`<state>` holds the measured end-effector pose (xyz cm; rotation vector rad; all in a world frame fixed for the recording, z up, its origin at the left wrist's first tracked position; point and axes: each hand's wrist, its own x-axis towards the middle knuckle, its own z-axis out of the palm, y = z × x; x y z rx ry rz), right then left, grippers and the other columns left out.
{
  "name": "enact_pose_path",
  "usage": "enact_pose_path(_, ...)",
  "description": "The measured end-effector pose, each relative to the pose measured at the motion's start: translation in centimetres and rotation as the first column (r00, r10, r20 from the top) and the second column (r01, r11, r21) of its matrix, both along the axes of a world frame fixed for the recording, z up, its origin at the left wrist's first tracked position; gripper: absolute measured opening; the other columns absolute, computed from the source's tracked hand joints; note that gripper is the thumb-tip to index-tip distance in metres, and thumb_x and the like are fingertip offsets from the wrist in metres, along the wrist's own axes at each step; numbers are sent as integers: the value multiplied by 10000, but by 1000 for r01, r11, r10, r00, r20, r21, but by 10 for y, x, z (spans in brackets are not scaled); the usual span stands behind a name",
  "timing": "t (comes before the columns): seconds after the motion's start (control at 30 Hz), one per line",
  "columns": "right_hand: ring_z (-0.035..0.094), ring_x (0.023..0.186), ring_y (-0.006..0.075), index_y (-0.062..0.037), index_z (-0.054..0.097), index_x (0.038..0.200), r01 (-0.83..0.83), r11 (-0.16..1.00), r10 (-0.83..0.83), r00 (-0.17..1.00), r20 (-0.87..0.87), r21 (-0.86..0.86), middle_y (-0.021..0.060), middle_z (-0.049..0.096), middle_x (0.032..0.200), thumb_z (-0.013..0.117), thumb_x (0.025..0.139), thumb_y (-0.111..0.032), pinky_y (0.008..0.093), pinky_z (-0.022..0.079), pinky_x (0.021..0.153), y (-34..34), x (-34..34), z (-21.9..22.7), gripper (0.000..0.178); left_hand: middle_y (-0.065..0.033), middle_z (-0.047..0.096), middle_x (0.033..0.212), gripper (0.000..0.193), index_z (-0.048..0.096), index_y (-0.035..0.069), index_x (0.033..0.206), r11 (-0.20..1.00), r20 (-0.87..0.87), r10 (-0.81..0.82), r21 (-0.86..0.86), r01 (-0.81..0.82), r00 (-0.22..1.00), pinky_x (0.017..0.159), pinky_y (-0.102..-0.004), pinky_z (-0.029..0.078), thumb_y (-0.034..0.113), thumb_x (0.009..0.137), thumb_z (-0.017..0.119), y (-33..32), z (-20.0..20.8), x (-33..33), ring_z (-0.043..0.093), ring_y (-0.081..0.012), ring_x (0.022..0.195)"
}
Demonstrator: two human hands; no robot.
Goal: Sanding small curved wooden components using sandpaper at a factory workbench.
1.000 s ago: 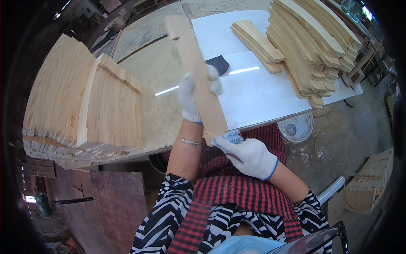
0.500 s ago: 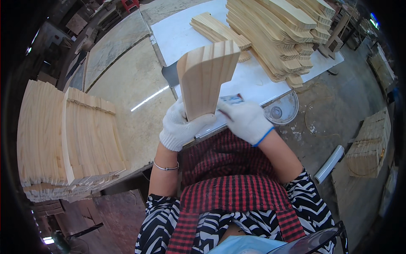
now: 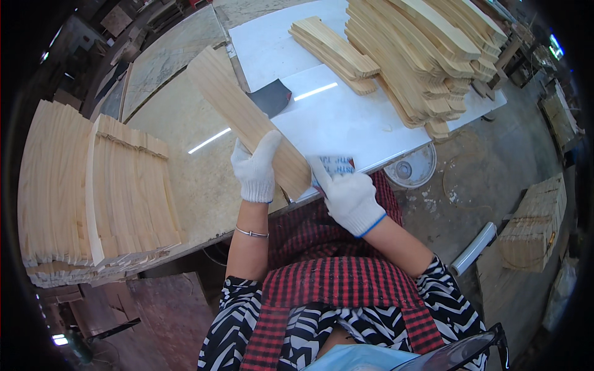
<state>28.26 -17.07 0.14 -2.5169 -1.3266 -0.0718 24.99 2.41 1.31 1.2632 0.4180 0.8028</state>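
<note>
A long pale wooden piece [image 3: 234, 93] slants across the front of the table, its rounded near end beside my right hand. My gloved left hand [image 3: 257, 166] is closed around it, thumb on the upper face. In my gloved right hand [image 3: 351, 199] is a piece of sandpaper [image 3: 337, 165], printed backing outward, held against or very near the wood's rounded end. The index finger lies along the paper; its abrasive side is mostly hidden. A dark grey sheet [image 3: 273, 98], which looks like sandpaper, lies on the table beyond the wood.
Stacked wooden pieces [image 3: 127, 198] stand at the left. Beyond the white board [image 3: 365, 127] 's near part are a small pile [image 3: 334, 52] and a large pile of curved pieces [image 3: 414, 59]. A white bucket [image 3: 411, 166] and another wood stack [image 3: 531, 226] are on the floor at right.
The wooden piece has swung from upright to slanting away to the left, showing its long face. My left hand has turned with it; my right hand has moved slightly nearer me.
</note>
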Motion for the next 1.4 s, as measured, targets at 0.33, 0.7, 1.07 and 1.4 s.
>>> enact_pose_path(0.33,651,576,332,-149,468,1454,-18,998,20,1000,-22,64,124,664,706,630,897,-158,457,521,575,7,8,0,580,-76,678,1101,373,618,-50,1188,994,-88,105,-8,-106,991,862,-278,514,86,870,759,13,-20,4,641,-139,973)
enact_pose_path(0.7,656,582,321,-227,455,1471,-39,993,33,998,56,115,127,633,621,612,919,-191,438,524,556,11,10,-5,576,-88,687,1056,391,611,-47,1178,980,-61,190,-44,-193,980,804,-288,536,98,856,778,13,-25,2,659,-149,901)
enact_pose_path(1.07,678,767,389,-230,476,1459,73,975,-1,947,-322,211,211,677,834,549,953,-220,487,545,709,-26,15,-6,511,-231,629,1135,468,450,-49,1326,819,265,-257,-450,355,929,914,-506,544,187,941,574,-4,-38,-6,651,-357,1022)
enact_pose_path(1.4,556,1178,399,-66,592,1283,-294,830,129,928,349,475,215,599,1181,625,795,-83,541,390,1067,9,-1,21,490,-165,606,1095,411,436,105,1350,694,551,-44,-583,422,833,962,-571,488,230,970,527,-21,-7,7,615,-339,993)
